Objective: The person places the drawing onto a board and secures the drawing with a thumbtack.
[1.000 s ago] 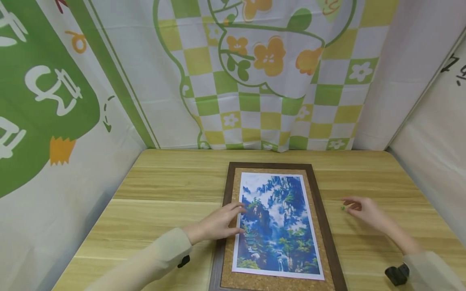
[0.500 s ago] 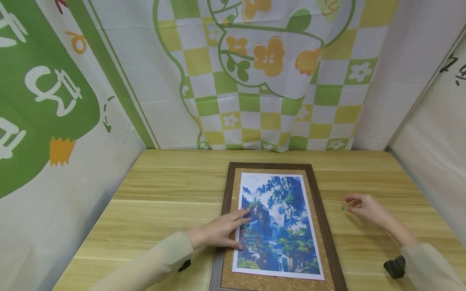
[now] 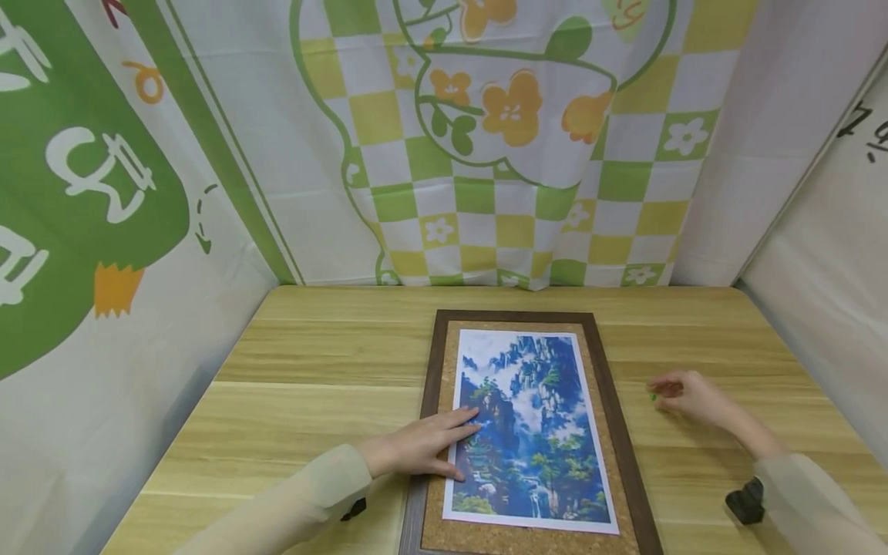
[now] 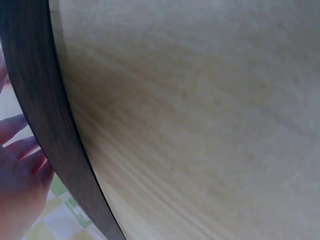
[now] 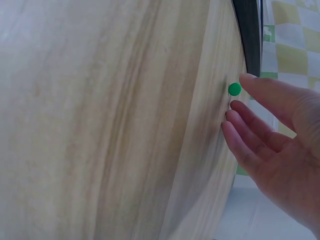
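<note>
A printed landscape picture (image 3: pixel 548 447) lies on a cork board (image 3: pixel 479 536) with a dark wooden frame (image 3: pixel 613 401). My left hand (image 3: pixel 419 445) rests on the picture's left edge, fingers and thumb spread. Only part of that left hand (image 4: pixel 20 185) shows past the frame in the left wrist view. Right of the board, my right hand (image 3: pixel 697 399) is beside a small green pushpin (image 5: pixel 234 89) on the table. Thumb and fingers of the right hand (image 5: pixel 285 135) are apart around the pin; the right wrist view shows no pinch. Whether the thumb touches it, I cannot tell.
The board stands on a light wood-grain table (image 3: pixel 298 339). A curtain with green and yellow checks (image 3: pixel 479 193) hangs behind the table's far edge. White printed fabric (image 3: pixel 201 301) hangs at the left, and more white fabric (image 3: pixel 832 285) at the right.
My left hand has slid slightly nearer and farther onto the picture, its fingers now flatter. The right hand has shifted slightly around the pushpin, which stays in place.
</note>
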A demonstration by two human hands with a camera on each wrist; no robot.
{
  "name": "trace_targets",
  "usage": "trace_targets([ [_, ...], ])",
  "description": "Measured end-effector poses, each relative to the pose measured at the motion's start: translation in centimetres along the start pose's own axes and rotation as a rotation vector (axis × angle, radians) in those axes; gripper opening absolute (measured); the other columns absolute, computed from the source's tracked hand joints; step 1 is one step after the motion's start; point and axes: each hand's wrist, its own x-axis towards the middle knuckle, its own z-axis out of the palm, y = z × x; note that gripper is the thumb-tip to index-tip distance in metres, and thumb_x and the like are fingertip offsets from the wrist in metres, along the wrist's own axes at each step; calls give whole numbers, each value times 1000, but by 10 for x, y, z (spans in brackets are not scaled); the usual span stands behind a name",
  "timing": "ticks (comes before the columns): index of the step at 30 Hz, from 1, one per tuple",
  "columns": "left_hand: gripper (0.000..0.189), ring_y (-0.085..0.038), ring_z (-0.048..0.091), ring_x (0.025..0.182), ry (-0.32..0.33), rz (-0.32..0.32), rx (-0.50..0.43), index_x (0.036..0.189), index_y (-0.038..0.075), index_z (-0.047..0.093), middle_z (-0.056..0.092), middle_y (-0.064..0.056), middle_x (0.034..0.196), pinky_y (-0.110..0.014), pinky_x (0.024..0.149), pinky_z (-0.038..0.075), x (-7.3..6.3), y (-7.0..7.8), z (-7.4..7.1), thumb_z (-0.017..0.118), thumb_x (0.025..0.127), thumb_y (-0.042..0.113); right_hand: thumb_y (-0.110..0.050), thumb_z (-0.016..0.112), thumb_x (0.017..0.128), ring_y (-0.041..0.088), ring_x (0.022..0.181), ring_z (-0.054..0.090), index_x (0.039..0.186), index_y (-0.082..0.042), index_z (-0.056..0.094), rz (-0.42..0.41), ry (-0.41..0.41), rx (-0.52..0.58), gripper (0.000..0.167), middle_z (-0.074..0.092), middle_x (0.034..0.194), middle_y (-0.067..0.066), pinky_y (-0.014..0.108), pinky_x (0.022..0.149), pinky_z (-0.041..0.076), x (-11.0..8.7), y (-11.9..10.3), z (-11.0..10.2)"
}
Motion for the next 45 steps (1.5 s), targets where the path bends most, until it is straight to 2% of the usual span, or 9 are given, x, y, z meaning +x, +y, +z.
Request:
trace_targets([
  [9, 76, -27, 14, 133, -2, -9, -5, 139, 6, 26, 13, -14, 146, -38, 106, 20, 0, 2, 0, 55, 81, 45, -7, 67, 75, 18, 75, 58, 93, 2, 65, -19, -3, -32, 20, 64, 87, 10, 22, 61, 46, 4, 3, -1],
  [17, 76, -26, 12, 134, 0, -9, -30, 140, 7, 25, 11, -12, 147, -39, 106, 19, 0, -1, 4, 55, 82, 45, -5, 69, 73, 11, 75, 57, 86, 1, 67, -66, 11, -20, 14, 63, 86, 11, 21, 61, 47, 7, 6, 1],
  [25, 75, -25, 12, 134, -4, -6, -46, 140, 8, 24, 11, -12, 147, -39, 106, 19, 0, -1, 4, 54, 82, 45, -4, 69, 73, 4, 73, 52, 82, -1, 68, -79, 16, -24, 10, 62, 85, 9, 20, 60, 45, 8, 10, 1],
  [39, 75, -26, 13, 133, 5, 3, -34, 140, 8, 24, 12, -12, 147, -39, 106, 20, -1, -2, 5, 54, 82, 45, -3, 67, 74, 0, 69, 53, 79, 3, 68, -39, -16, 37, 8, 64, 83, 15, 20, 57, 45, 10, 11, 1],
  [45, 75, -26, 12, 133, 6, 1, -38, 140, 8, 24, 11, -12, 147, -39, 106, 20, -2, -2, 5, 54, 82, 45, -7, 67, 76, 3, 73, 56, 80, 0, 69, -25, -6, 24, 9, 66, 83, 12, 20, 62, 46, 11, 7, 0],
])
